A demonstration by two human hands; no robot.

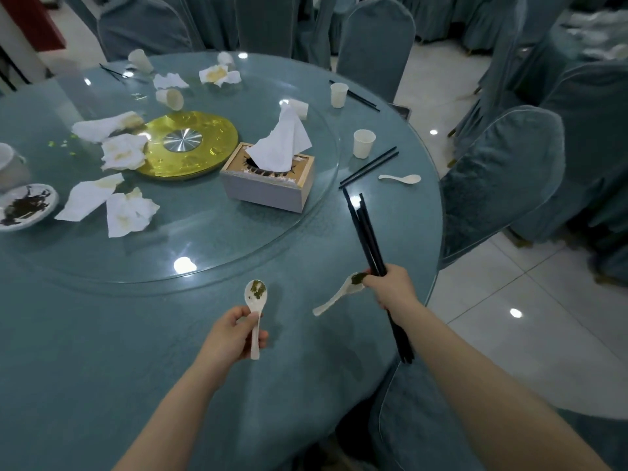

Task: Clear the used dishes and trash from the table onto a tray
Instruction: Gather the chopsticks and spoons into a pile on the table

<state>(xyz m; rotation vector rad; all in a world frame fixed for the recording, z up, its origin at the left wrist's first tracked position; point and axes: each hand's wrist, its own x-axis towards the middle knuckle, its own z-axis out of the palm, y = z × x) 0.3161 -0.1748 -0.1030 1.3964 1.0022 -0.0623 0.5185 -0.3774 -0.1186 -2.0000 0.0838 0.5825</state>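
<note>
Both hands are loaded: the left hand [234, 329] pinches the handle of a white ceramic soup spoon [255, 309] with a greenish smear in its bowl, held upright over the near edge of the round desk [102, 334] with its teal cloth under glass. Over at the near right edge, the right hand [390, 287] is curled around a bundle of long black chopsticks [365, 232], tips pointing up and away — and its fingertips sit right on the dirty bowl of a second white soup spoon [336, 295] whose handle trails toward the near edge.

Further along the right edge lies a third white spoon [401, 178], just beside a loose pair of black chopsticks [370, 166] and an upright white paper cup [363, 143]. Another paper cup [339, 94] stands near the far right edge.

On the glass turntable [204, 253] sit a gold disc with a steel centre [190, 144] and a pale tissue box [268, 185] with a white tissue pulled up. Crumpled, stained white napkins [125, 209] are scattered across the left half — plus a tipped-over cup [170, 97]. At the left edge rests a small white dish with dark sauce residue [25, 205].

Chairs in teal covers [492, 178] ring the desk.
</note>
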